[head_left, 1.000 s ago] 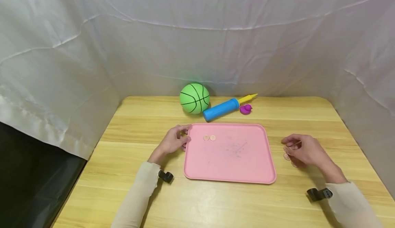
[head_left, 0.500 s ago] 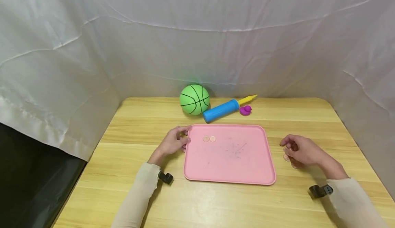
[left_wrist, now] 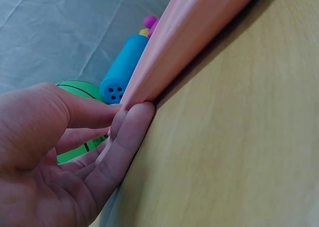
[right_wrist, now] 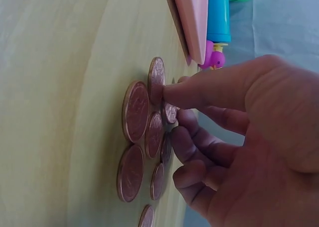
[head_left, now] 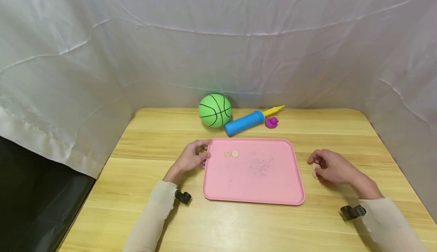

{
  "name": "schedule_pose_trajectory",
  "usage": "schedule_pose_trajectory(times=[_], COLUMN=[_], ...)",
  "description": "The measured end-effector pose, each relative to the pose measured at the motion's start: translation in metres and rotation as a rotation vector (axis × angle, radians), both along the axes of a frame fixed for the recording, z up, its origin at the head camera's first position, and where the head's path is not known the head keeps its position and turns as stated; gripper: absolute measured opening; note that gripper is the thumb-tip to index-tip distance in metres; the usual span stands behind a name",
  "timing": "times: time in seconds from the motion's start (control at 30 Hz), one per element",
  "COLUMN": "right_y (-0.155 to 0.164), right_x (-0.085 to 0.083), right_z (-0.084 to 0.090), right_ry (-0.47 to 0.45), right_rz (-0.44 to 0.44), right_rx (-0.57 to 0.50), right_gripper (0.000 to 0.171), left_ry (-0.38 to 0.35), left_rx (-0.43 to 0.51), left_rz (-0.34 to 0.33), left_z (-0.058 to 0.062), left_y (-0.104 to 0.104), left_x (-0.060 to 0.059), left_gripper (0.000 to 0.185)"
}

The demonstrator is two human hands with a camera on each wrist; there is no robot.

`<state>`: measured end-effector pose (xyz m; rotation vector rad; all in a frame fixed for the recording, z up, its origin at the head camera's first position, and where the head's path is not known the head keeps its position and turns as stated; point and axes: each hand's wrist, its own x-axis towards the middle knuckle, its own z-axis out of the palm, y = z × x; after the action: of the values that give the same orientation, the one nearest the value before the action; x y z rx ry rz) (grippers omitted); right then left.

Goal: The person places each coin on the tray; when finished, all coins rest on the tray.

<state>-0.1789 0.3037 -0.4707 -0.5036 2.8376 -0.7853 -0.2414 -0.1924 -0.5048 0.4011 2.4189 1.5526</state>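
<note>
A pink tray [head_left: 252,183] [left_wrist: 189,33] lies in the middle of the wooden table, with two copper coins [head_left: 231,154] near its far left corner. My left hand [head_left: 201,151] [left_wrist: 124,112] pinches the tray's left rim near that corner, thumb on top and fingers against the edge. Right of the tray, several copper coins [head_left: 315,175] [right_wrist: 134,112] lie overlapping on the table. My right hand [head_left: 315,165] [right_wrist: 172,110] hovers over them with its fingers curled, and pinches one coin [right_wrist: 171,113] between thumb and fingertips just above the pile.
Behind the tray stand a green ball [head_left: 215,110] [left_wrist: 75,87], a blue pump with a yellow tip [head_left: 244,121] [right_wrist: 218,13] and a small purple duck [head_left: 271,121] [right_wrist: 215,59]. White cloth walls enclose the table on three sides. A dark drop lies beyond the left edge.
My right hand has shifted slightly left and nearer over the coin pile, and its fingers have drawn in on a coin. The left hand and the tray have stayed put.
</note>
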Motion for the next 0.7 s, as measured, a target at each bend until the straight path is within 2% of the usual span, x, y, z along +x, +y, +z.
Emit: schedule_pose_trajectory(times=[0.2, 0.4, 0.53, 0.7], right_y=[-0.0014, -0.0042, -0.0050, -0.0053], right_x=[0.0009, 0.0039, 0.0040, 0.0028], right_z=[-0.0003, 0.0041, 0.0074, 0.0087], right_ry=[0.026, -0.030, -0.014, -0.036], right_rz=[0.007, -0.036, -0.051, -0.065], right_rx=[0.000, -0.075, -0.109, -0.126], right_gripper=[0.019, 0.017, 0.017, 0.014], left_ry=[-0.005, -0.010, -0.028, -0.043], left_rx=[0.005, 0.002, 0.007, 0.012], left_rz=[0.000, -0.003, -0.003, -0.005], left_z=[0.0001, 0.0018, 0.0023, 0.0020], left_y=[0.0001, 0.0017, 0.0016, 0.0005], left_x=[0.0004, 0.0007, 0.0011, 0.0005], left_gripper=[0.054, 0.055, 0.056, 0.057])
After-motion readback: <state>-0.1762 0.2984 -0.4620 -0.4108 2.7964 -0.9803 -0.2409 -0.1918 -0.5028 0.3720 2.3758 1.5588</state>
